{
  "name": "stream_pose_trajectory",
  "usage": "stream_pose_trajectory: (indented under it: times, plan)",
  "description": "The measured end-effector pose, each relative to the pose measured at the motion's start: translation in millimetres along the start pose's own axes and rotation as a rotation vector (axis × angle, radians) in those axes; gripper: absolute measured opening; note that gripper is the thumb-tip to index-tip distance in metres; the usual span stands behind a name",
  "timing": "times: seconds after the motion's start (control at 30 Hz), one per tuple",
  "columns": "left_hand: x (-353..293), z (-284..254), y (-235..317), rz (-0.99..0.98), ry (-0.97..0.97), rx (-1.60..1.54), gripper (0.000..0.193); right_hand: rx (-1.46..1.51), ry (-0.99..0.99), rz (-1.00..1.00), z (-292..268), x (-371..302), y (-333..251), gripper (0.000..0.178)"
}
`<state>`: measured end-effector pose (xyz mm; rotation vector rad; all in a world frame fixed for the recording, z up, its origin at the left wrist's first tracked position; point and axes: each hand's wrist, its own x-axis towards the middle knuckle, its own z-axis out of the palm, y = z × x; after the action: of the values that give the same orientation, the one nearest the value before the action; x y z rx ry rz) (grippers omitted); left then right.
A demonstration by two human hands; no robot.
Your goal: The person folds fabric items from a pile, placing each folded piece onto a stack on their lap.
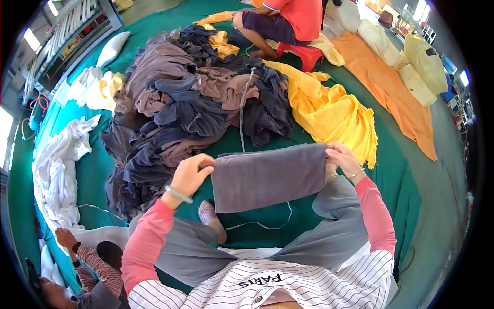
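Observation:
A folded grey-brown cloth [270, 177] is stretched between my two hands, above my lap and the green floor covering. My left hand [189, 177] pinches its upper left corner. At the upper right corner, my right hand [343, 159] has its fingers closed on the cloth's edge. The cloth hangs flat, with several layers showing along its top. Just beyond it lies a large heap of crumpled grey and brown cloth [180, 103]. A pale cord [242, 113] runs down over the heap towards the folded cloth.
Yellow cloth [334, 113] lies right of the heap, with a long orange cloth [388, 87] farther right. White cloth [59, 165] is piled at the left. One person sits on a red stool [301, 54] at the back; another person's striped sleeve [103, 265] shows at lower left. Stuffed sacks [378, 41] stand back right.

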<state>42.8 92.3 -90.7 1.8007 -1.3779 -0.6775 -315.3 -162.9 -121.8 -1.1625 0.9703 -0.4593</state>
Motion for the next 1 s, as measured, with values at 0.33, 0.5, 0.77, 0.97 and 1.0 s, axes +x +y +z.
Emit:
stream_pose_trajectory:
  times: [0.33,0.5,0.77,0.97,1.0]
  plan:
    - [-13.5,51.8,-33.5,0.134,-0.513,0.626,0.018,-1.409,-0.489,-0.143,26.4,0.5,44.2,0.026]
    - [32.3,-18.4,-101.1,-0.043,-0.197,0.635,0.017,-1.378,-0.364,-0.262,31.8,-0.4,8.2,0.02]
    - [65.6,-54.8,-239.9,-0.334,0.288,0.912,0.049,-1.297,-0.325,-0.279,53.1,6.8,-15.5,0.021]
    - [83.4,-36.7,-252.5,-0.644,-0.061,1.119,0.034,-1.327,-0.411,-0.289,50.5,15.9,-11.5,0.024]
    - [85.3,-34.0,-249.0,-0.627,-0.127,1.079,0.024,-1.33,-0.426,-0.294,51.4,17.6,-11.7,0.024]
